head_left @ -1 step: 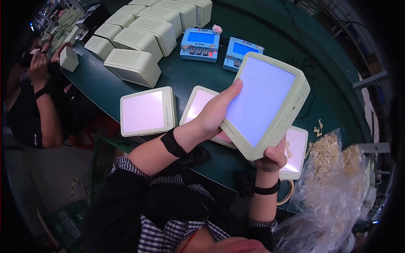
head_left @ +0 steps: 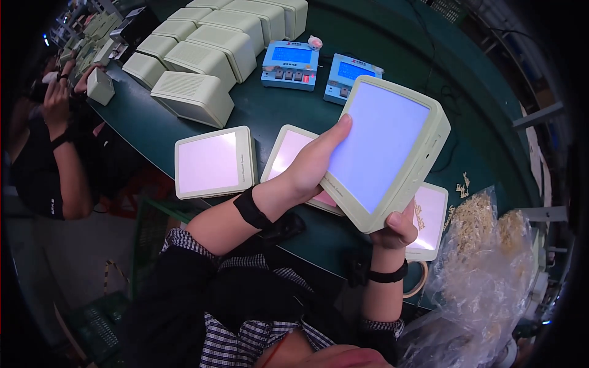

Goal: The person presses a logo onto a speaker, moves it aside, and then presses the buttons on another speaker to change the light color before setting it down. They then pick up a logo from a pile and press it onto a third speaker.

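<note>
While both hands support the held unit (head_left: pixel 380 147), a pale-green case with a lit screen, its pose matches that of the preceding frame. Only the co-worker's forearm (head_left: pixel 69 172), far to the left of the first blue display box (head_left: pixel 289 64), has shifted slightly. The grip is therefore judged steady, with neither hand releasing.

Take the first blue display box as the reference. The held unit is raised to its right and nearer the wearer, partly covering the second blue display box (head_left: pixel 353 70). The screen faces up toward the wearer's head. The long axis runs away from the wearer and leans to the right; the wider printed border is at the near-left end, and the side wall with small openings faces right.

The left hand (head_left: pixel 313 159) clasps the left edge, thumb flat over the screen margin; its fingers are hidden behind the case. The right hand (head_left: pixel 394 233) supports the near corner, thumb against the case; the position of its fingers cannot be fully determined.

Relative to the reference, the box stack (head_left: pixel 211 49) is to the left. Three lit units lie nearer the wearer: left (head_left: pixel 208 161), middle (head_left: pixel 288 150) and right (head_left: pixel 432 214). The clear bag (head_left: pixel 485 264) is farther right.
</note>
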`<state>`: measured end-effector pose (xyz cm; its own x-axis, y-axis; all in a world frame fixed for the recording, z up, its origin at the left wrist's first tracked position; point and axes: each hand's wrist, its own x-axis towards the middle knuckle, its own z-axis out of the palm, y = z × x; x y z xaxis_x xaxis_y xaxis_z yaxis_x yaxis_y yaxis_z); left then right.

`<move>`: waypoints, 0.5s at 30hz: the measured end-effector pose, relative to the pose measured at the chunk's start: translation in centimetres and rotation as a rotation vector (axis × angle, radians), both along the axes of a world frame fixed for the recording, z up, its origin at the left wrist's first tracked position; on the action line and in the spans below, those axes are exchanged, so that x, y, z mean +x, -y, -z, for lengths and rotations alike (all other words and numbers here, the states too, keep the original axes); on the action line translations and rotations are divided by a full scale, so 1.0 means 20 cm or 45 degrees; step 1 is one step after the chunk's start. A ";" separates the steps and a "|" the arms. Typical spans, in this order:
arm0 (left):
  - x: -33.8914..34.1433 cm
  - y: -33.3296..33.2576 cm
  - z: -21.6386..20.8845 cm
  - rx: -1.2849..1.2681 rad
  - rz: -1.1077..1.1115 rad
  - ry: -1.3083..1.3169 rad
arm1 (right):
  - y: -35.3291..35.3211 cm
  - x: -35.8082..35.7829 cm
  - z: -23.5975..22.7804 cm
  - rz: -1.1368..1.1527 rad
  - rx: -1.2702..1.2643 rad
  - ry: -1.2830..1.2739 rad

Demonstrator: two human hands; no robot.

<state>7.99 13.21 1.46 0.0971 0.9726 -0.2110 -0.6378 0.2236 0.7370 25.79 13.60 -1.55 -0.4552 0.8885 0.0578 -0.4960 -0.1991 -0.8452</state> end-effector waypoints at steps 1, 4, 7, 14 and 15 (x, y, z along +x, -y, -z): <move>0.00 0.00 0.00 0.006 0.005 0.003 | 0.00 0.00 0.03 -0.020 -0.012 -0.096; 0.00 0.00 0.00 0.015 0.027 -0.026 | 0.00 0.01 0.10 -0.021 -0.125 -0.365; 0.00 0.00 0.00 0.022 0.058 -0.087 | -0.01 0.03 0.13 0.012 -0.324 -0.709; 0.02 0.00 0.00 0.025 0.011 -0.264 | -0.05 0.00 0.02 -0.021 -0.134 -0.570; 0.02 0.00 0.00 0.025 0.009 -0.266 | -0.05 0.00 0.02 -0.024 -0.134 -0.572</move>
<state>8.34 13.27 1.44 0.0597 0.9762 -0.2084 -0.4691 0.2118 0.8574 25.85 14.70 -2.02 -0.4219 0.8919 0.1629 -0.8040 -0.2851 -0.5218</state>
